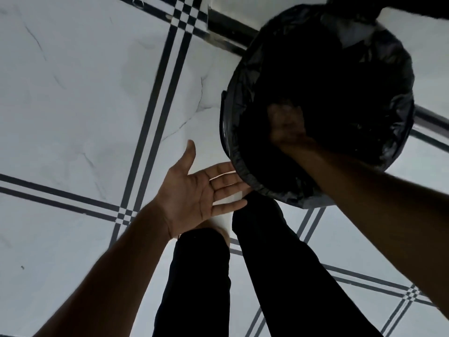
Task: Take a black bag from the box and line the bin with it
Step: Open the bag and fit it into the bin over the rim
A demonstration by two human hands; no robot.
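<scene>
A round black bin (pixel 223 127) stands on the floor at the upper right. A black bag (pixel 379 57) lies inside it, and its crinkled edge is folded over the rim. My right hand (pixel 288 128) reaches down inside the bag in deep shadow, and I cannot tell how its fingers are set. My left hand (pixel 194 190) is palm up with fingers spread, just left of the bin's near rim, holding nothing. The box is out of view.
White marble-look floor tiles (pixel 73 93) with dark double lines fill the view. My legs in black trousers (pixel 267 276) stand below the bin. A dark metal strip (pixel 226 27) runs along the floor behind the bin at the top.
</scene>
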